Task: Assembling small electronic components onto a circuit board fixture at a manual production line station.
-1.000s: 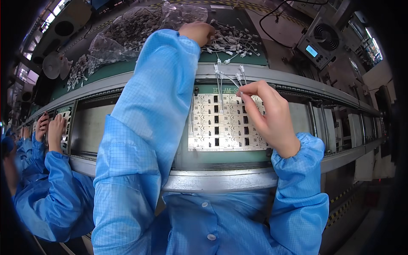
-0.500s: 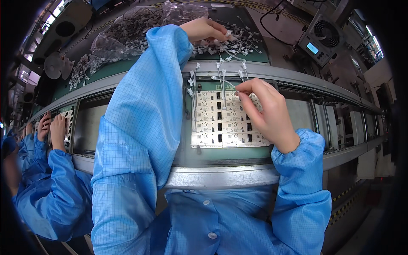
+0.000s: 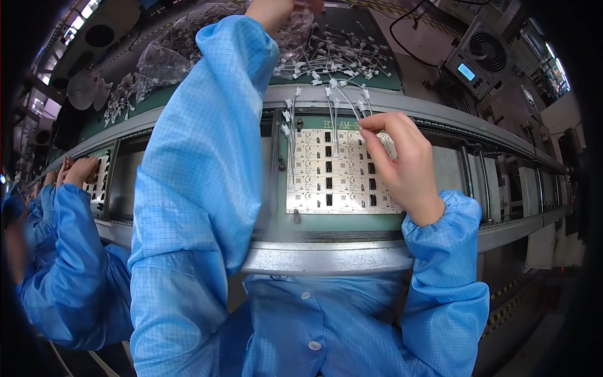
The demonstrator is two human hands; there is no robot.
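Note:
My right hand (image 3: 402,166) is closed in a pinch on a thin cable with a white connector (image 3: 343,94). Its fingertips rest over the upper right part of a silvery panel of boards (image 3: 308,186), which bears printed labels and black components. Several more white-plugged cables (image 3: 336,129) run from the panel up across the rail. My left hand (image 3: 270,14) is at the top edge, beyond the pile of loose cables (image 3: 342,56) and beside clear plastic bags; its fingers are blurred and partly cut off.
The panel lies on a green carrier (image 3: 370,224) between the metal rails of a conveyor (image 3: 326,257). A device with a fan and lit display (image 3: 477,56) stands at back right. At left, a co-worker's hands (image 3: 78,173) are over another panel.
My left hand has moved from the loose cables up toward the plastic bags. My right hand has shifted slightly right and up, and its cable now stands more upright.

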